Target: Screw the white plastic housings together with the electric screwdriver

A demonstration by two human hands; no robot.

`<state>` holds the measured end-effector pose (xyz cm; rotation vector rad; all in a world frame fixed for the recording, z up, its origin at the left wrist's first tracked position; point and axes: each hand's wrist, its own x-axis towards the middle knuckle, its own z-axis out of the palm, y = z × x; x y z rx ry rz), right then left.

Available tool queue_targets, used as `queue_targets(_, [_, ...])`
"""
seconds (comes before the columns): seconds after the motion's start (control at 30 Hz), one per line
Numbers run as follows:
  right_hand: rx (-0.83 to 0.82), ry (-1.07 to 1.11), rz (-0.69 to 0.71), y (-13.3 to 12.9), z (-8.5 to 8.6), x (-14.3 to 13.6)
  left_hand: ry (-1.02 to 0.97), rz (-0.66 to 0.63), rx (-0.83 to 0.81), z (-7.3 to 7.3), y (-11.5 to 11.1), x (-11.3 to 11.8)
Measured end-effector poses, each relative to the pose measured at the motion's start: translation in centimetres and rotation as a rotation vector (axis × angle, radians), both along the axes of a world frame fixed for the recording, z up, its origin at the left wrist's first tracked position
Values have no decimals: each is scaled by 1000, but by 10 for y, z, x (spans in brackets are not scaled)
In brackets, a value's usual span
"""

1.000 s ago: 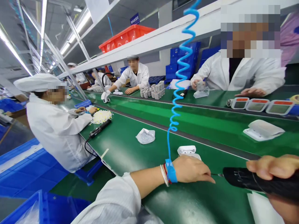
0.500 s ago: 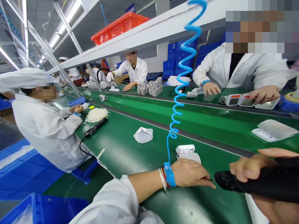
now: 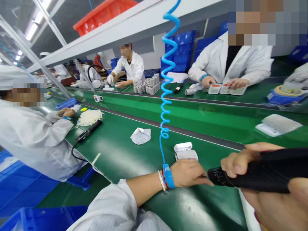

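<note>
My right hand [image 3: 238,165] is wrapped around a thick black electric screwdriver [image 3: 263,173] that lies nearly level, its nose pointing left. At that nose, my left hand [image 3: 189,173] has thumb and fingers pinched together; whatever sits between them is too small or hidden to name. A blue wrist strap [image 3: 168,176] circles my left wrist. Just behind the left hand lies a white plastic housing [image 3: 184,147] with a whitish translucent cover against it, partly hidden by the hand. Farther left, a clear bag of small metal parts [image 3: 141,136] rests on the green table.
A blue coiled cord [image 3: 168,57] hangs down to my wrist strap. Another black screwdriver [image 3: 89,131] lies near a pile of small white and yellow parts [image 3: 90,117]. Another white housing [image 3: 267,129] lies on the sunken green belt [image 3: 192,115]. Co-workers sit left and opposite.
The view has shifted, so most things appear farther left. My hands keep the same hold at the screwdriver's nose. Opposite, a co-worker's hands and the translucent cases have drawn back from the bench edge.
</note>
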<state>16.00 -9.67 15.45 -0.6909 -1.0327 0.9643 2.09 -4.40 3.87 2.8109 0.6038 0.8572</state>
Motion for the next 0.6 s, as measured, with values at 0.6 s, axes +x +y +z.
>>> queue_targets(0.6, [201,3,-119,6,10,34,-92,18,-208,-19,47,-63])
